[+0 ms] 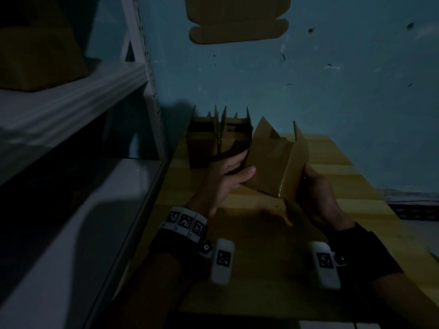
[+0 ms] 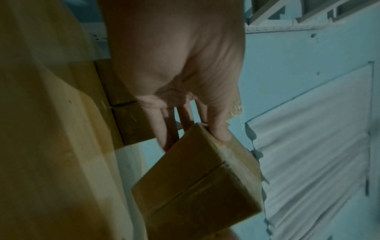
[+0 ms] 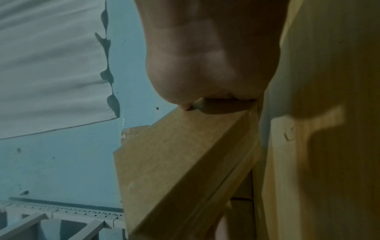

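Nearest the viewer in a dimly lit room, two forearms reach forward over a yellowish wooden table (image 1: 344, 186), each wrist strapped with a small white camera. Between the hands is a small brown cardboard box (image 1: 273, 162), held tilted just above the table's middle, its open flaps pointing away toward the wall.

The left hand (image 1: 228, 176) grips the box's left side: the thumb lies across the near face and the fingers (image 2: 162, 129) reach round behind it. The right hand (image 1: 318, 193) clamps the right side, its fingers curled over a cardboard edge, as the right wrist view shows. This two-sided hold probably keeps the light, hollow box from twisting while it is turned or set down. Its closed bottom seam faces the left wrist.

Below and to the right of the box the tabletop offers room. The table's left edge runs close beside a pale metal shelf rack (image 1: 78, 96), so leftward movement is tight.

Farther back, just beyond the left hand, two more open boxes (image 1: 218, 141) stand side by side at the table's far left corner, flaps upright, apparently lined up against the blue wall (image 1: 332, 103). The free space beside them lies to their right. High on the wall hangs a flat cardboard cutout (image 1: 237, 20).
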`<state>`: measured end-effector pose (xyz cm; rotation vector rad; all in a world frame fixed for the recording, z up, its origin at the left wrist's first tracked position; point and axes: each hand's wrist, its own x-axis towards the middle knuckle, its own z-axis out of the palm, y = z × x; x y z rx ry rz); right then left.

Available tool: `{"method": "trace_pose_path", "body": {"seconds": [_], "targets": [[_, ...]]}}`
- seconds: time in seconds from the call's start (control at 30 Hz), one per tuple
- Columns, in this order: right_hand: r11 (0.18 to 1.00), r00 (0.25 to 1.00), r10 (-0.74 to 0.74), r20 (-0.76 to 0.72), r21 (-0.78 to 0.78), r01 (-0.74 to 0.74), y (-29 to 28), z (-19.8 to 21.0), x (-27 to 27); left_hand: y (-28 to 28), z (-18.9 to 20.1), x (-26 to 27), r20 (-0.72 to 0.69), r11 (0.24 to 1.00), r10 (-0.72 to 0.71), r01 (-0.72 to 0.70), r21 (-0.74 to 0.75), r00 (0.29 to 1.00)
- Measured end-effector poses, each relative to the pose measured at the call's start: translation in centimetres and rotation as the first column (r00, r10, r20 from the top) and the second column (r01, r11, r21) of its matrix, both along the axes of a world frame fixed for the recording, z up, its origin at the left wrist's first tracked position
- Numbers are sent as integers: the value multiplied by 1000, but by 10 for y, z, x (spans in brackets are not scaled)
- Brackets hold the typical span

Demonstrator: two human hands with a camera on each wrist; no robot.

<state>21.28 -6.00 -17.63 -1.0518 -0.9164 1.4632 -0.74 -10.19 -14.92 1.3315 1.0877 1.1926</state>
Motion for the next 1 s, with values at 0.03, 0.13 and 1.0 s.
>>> {"method": "trace_pose_path", "body": {"seconds": [0.03, 0.13, 1.0], "targets": [[999, 999, 30, 13, 30, -30, -1, 0, 2, 1, -1, 0, -4, 1000, -8, 8, 2, 1000], [982, 988, 131, 83, 122, -141, -1, 0, 7, 6, -5, -1, 8, 1000, -9, 9, -23, 1000], [971, 979, -91, 181, 233, 47, -11, 7, -6, 9, -5, 4, 35, 968, 223, -217, -124, 974]]}}
